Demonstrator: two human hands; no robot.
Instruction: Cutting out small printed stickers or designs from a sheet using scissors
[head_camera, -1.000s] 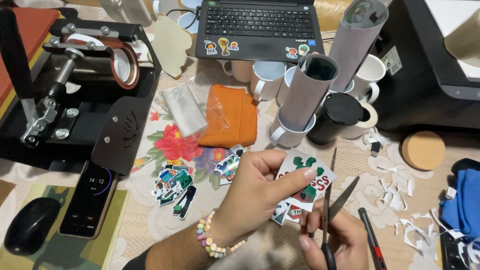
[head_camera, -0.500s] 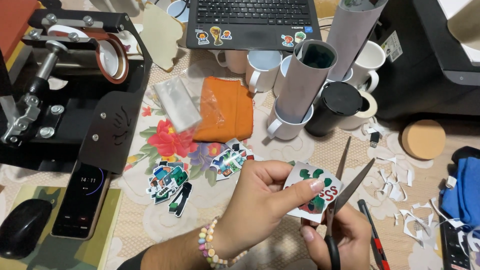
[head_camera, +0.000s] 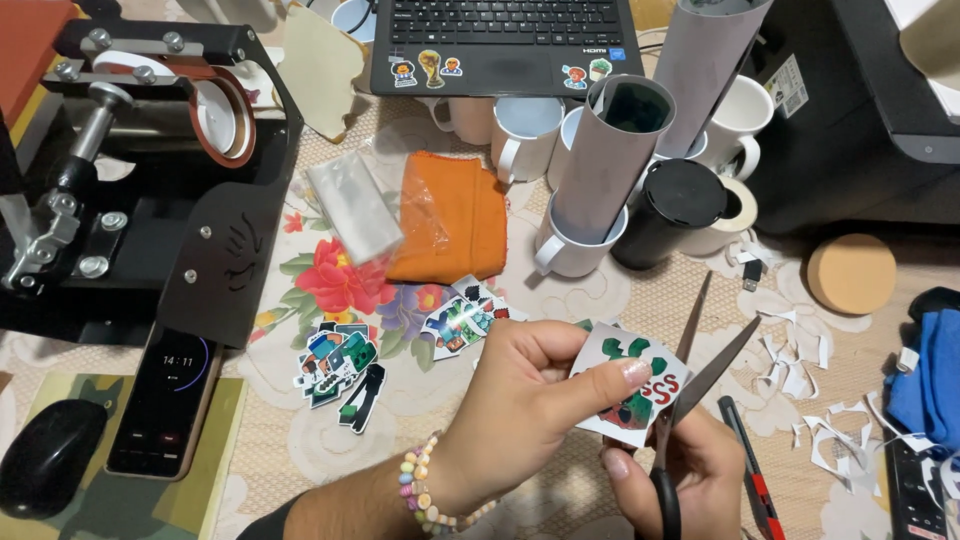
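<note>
My left hand (head_camera: 520, 400) pinches a printed paper cut-out (head_camera: 640, 385), white-edged with green, red and black artwork, low in the middle of the head view. My right hand (head_camera: 680, 475) grips black-handled scissors (head_camera: 700, 365); their blades are spread apart at the cut-out's right edge. A beaded bracelet (head_camera: 425, 495) circles my left wrist. Just left of my hands, other cut stickers lie on the flowered tablecloth: one pile (head_camera: 340, 365) and a second group (head_camera: 462, 320).
A black mug heat press (head_camera: 150, 170) fills the left side; a phone (head_camera: 165, 400) and mouse (head_camera: 50, 455) lie below it. Behind: orange cloth (head_camera: 450, 215), plastic bag (head_camera: 352, 205), white mugs (head_camera: 525, 130), paper rolls (head_camera: 610, 160), laptop (head_camera: 505, 40). Right: paper scraps (head_camera: 800, 360), cork disc (head_camera: 850, 272), red utility knife (head_camera: 748, 470).
My hands, the cut-out and the scissors have shifted slightly right and up. The scissor blades have opened wider along the cut-out's right edge.
</note>
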